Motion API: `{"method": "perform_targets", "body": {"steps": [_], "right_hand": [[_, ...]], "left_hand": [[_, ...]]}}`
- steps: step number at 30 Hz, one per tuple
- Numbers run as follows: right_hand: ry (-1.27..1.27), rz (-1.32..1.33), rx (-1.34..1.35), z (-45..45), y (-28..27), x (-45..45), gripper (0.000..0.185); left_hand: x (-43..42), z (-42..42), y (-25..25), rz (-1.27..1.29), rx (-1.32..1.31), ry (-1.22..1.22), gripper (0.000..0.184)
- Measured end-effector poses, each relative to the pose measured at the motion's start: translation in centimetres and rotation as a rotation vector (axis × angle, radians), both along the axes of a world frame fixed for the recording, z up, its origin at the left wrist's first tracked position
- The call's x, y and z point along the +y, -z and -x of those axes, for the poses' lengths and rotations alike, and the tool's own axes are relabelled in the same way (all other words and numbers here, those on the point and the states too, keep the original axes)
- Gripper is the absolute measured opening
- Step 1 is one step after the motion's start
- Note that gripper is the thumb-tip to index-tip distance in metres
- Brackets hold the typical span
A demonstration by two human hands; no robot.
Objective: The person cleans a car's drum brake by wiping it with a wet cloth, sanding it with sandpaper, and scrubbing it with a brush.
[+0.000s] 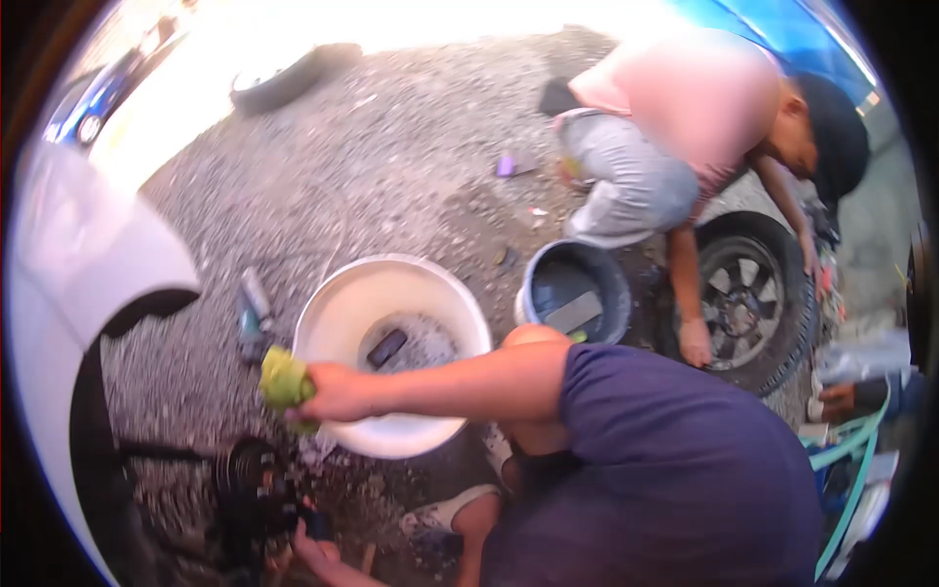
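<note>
A bunched yellow-green cloth (285,380) is gripped in my right hand (337,392), which reaches across the front edge of a large white basin (458,298). Inside the basin, a dark block-like object (386,347) lies in cloudy, sudsy liquid. My left hand (315,550) is low in the view, against the dark wheel hub assembly (256,479) of a white vehicle. Its fingertips blend into the dark parts, so what it holds, if anything, is unclear.
A grey-blue bucket (614,284) with a flat grey piece stands beside the basin. Another person (675,108) crouches at upper right, hands on a wheel (738,303). The white vehicle's fender (88,245) is at left. A tire (293,83) and bottles (254,293) lie on gravel.
</note>
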State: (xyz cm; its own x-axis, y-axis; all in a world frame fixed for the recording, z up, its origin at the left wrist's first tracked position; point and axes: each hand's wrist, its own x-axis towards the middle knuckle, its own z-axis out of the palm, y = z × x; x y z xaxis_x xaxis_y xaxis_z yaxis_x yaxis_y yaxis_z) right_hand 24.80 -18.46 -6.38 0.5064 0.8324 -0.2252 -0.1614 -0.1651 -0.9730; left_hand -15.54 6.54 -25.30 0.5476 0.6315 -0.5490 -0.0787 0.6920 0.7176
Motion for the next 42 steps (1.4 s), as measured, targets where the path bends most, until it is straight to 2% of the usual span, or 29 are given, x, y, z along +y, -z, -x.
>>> {"method": "perform_targets", "body": {"steps": [1, 2, 3, 4, 5, 6, 8, 10, 12, 16, 18, 20, 24, 26, 27, 30, 32, 34, 36, 37, 38, 40, 42], "right_hand": [[-0.004, 0.077, 0.022, -0.1, -0.5, -0.1, 0.055], [-0.030, 0.128, 0.036, -0.2, -1.1, 0.0, 0.055], [-0.020, -0.035, 0.060, 0.1, 1.8, 0.8, 0.054], [0.015, -0.089, 0.117, 0.5, 2.1, 1.3, 0.051], [0.053, 0.116, 0.069, 0.8, -0.1, 1.2, 0.048], [0.043, 0.038, 0.054, 1.2, -0.7, 1.6, 0.043], [-0.003, 0.071, 0.064, 1.0, 0.2, 2.1, 0.044], [0.027, 0.069, 0.054, 2.0, -0.3, 2.3, 0.045], [0.012, 0.074, 0.060, 2.1, 0.0, 2.2, 0.045], [0.097, 0.037, 0.068, 2.1, 0.0, 0.7, 0.042], [0.101, 0.021, 0.087, 2.2, -0.2, 0.4, 0.043], [0.104, -0.032, 0.115, 1.7, 0.1, 0.1, 0.042], [0.107, -0.045, 0.148, 1.1, 0.4, 0.4, 0.039], [0.095, -0.049, 0.144, 1.2, -0.2, 0.8, 0.038], [0.086, -0.055, 0.146, 1.3, -0.3, 0.9, 0.037], [0.052, -0.059, 0.173, 0.6, 0.6, 1.4, 0.037], [0.052, -0.063, 0.207, 0.5, 0.7, 1.5, 0.036], [0.059, -0.088, 0.234, 0.5, 0.3, 1.9, 0.036], [0.060, -0.090, 0.230, 0.8, -0.3, 1.9, 0.036], [0.067, -0.097, 0.223, 0.9, -0.6, 1.9, 0.036], [0.066, -0.098, 0.232, 1.2, -0.9, 1.9, 0.035], [0.079, -0.098, 0.234, 1.9, -1.2, 1.6, 0.035], [0.068, -0.081, 0.216, 2.3, -1.6, 1.5, 0.035]], "left_hand": [[-2.1, -0.4, -3.9, -0.027, 0.149, 0.085, 0.050], [-3.4, -0.6, -6.4, -0.120, 0.144, -0.010, 0.045], [-4.4, -0.7, -9.1, -0.236, 0.218, -0.024, 0.041], [-4.4, -0.3, -11.8, -0.255, 0.274, -0.031, 0.036], [-5.0, -0.8, -16.0, -0.294, 0.302, -0.031, 0.033], [-5.1, -0.8, -19.3, -0.349, 0.316, -0.041, 0.032], [-3.6, 1.2, -21.8, -0.430, 0.448, 0.053, 0.032], [-2.6, 3.6, -18.9, -0.460, 0.737, 0.079, 0.032], [-2.2, 5.5, -12.9, -0.414, 0.725, 0.112, 0.031], [-1.9, 2.3, -2.7, -0.197, 0.520, 0.022, 0.035], [-1.9, -1.0, -0.5, -0.157, 0.453, 0.045, 0.037], [-1.7, -3.8, 2.8, -0.064, 0.265, -0.067, 0.035], [-2.9, -7.0, 1.6, 0.030, 0.154, -0.249, 0.030], [-2.9, -6.4, 2.3, -0.142, 0.126, -0.234, 0.029], [-3.0, -5.9, 2.7, -0.140, 0.128, -0.240, 0.029], [-4.5, -4.2, -2.8, -0.226, 0.185, -0.178, 0.028], [-4.3, -3.1, -5.9, -0.312, 0.408, -0.082, 0.029], [-4.0, -3.2, -8.5, -0.347, 0.472, -0.058, 0.026], [-4.4, -3.9, -12.5, -0.631, 0.865, 0.048, 0.025], [-3.9, -4.0, -12.7, -0.736, 0.878, 0.025, 0.027], [-3.9, -4.6, -15.2, -0.740, 0.870, 0.027, 0.027], [-4.5, -6.4, -23.2, -0.944, 0.813, 0.100, 0.027], [-3.7, -6.6, -25.9, -1.048, 0.778, 0.070, 0.026]]}}
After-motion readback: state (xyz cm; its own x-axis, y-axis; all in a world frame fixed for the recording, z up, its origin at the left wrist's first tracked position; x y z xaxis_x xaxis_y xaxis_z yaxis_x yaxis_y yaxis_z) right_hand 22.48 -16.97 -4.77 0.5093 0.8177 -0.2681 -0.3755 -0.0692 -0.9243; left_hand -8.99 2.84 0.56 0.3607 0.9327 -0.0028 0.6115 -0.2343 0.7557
